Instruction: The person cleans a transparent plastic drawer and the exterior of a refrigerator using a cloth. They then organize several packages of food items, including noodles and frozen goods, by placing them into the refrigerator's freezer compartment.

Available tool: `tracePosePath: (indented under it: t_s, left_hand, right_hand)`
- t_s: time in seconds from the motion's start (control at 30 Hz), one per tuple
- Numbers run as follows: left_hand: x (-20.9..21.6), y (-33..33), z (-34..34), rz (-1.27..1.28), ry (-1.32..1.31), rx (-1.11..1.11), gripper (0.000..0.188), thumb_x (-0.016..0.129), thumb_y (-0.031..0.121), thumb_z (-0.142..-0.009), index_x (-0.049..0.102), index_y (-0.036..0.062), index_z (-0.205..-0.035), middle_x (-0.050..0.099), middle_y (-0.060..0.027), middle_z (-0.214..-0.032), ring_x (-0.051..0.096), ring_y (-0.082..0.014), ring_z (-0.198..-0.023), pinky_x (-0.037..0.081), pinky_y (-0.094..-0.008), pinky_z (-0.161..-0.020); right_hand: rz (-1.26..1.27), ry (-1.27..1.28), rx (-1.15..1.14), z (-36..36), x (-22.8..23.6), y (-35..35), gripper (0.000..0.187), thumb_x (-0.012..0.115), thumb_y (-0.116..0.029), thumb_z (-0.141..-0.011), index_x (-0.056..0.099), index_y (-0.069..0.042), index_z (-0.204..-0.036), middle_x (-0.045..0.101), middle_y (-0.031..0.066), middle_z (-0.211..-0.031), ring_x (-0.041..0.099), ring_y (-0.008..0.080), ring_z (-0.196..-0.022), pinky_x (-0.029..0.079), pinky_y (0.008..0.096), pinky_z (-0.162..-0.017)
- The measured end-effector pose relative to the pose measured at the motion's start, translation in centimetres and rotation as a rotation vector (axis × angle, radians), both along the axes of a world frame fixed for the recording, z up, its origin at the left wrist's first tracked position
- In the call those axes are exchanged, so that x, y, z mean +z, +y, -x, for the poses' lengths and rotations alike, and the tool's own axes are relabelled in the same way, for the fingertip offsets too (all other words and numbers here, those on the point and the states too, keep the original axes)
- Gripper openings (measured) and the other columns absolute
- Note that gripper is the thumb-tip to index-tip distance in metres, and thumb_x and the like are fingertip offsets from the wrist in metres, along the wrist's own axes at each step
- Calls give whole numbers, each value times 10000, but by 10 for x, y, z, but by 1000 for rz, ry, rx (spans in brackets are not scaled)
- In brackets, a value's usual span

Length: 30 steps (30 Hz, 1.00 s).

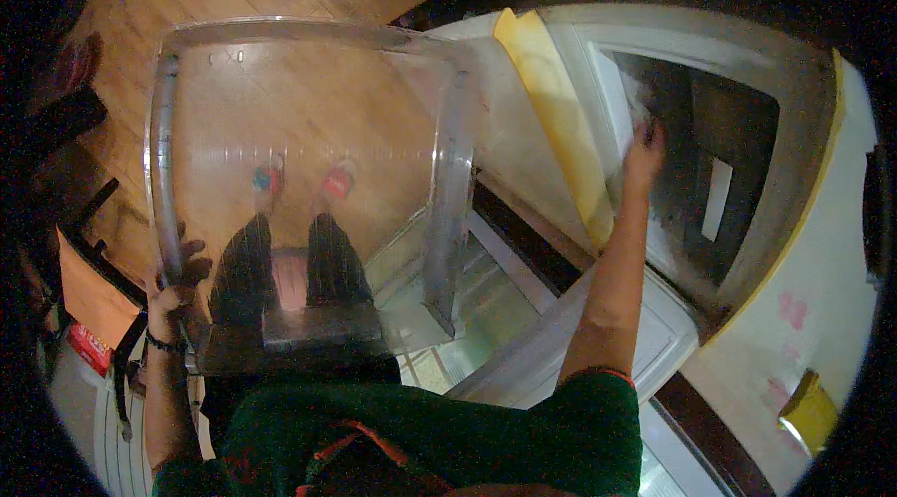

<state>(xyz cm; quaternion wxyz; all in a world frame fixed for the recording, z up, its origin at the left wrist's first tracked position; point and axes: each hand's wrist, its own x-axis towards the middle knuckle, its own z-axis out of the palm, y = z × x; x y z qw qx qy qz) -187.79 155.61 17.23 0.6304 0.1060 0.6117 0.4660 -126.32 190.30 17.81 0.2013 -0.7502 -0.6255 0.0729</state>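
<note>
A large clear plastic drawer (290,27) hangs in front of my body, tilted, with my legs and the floor showing through it. My left hand (177,275) is closed round its left side, the fingers partly seen against the rail. To the right, my right hand (645,147) reaches into the dark opening (733,114) of a white fridge-like cabinet (691,25). Its fingers are curled by the pale inner edge of that opening. A small whitish patch shows at the fingertips, too blurred to name.
A yellow strip (551,114) runs along the cabinet's side. Below my right forearm lies a white panel (561,338) with a raised rim. At the left stand an orange board (98,287) and a red packet (89,349). A yellow object (809,413) sits at lower right.
</note>
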Motion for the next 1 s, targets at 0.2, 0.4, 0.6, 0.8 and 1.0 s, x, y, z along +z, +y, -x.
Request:
tracePosePath:
  t_s: [0.2,0.4,0.6,0.8,1.0]
  left_hand:
    - [3,4,-4,-9,-37,-35,851,696,288,-599,353,-26,-1312,542,-156,-1145,586,-241,-941,461,-331,-818]
    - [-5,5,-5,-20,-85,-35,881,698,245,-584,320,-17,-1335,528,-148,-1162,579,-229,-935,455,-326,-817]
    - [-5,12,-2,1,-113,-55,896,699,252,-581,309,-12,-1343,517,-146,-1173,575,-224,-923,449,-307,-814]
    - [6,24,-3,-14,-193,-104,867,671,234,-593,313,-11,-1344,523,-147,-1164,575,-227,-933,446,-301,-825]
    - [27,32,-4,-17,-207,-78,766,577,115,-594,358,-35,-1312,560,-153,-1101,595,-231,-872,462,-291,-790]
  right_hand:
    - [33,-172,-23,-50,11,70,463,543,-276,-857,496,14,-1215,537,193,-1196,514,296,-1104,385,347,-947]
    - [-4,-259,109,75,24,131,435,554,-244,-853,508,9,-1205,553,186,-1173,530,276,-1074,394,335,-930]
    - [114,-139,42,84,10,58,409,566,-211,-850,520,5,-1194,569,178,-1149,545,255,-1045,403,323,-913]
    - [52,385,266,97,13,22,323,527,-29,-809,582,-69,-1124,616,67,-1004,559,162,-930,413,253,-838]
    - [297,1272,124,158,28,-53,361,388,18,-859,475,27,-1209,552,126,-1147,550,215,-1034,437,289,-894]
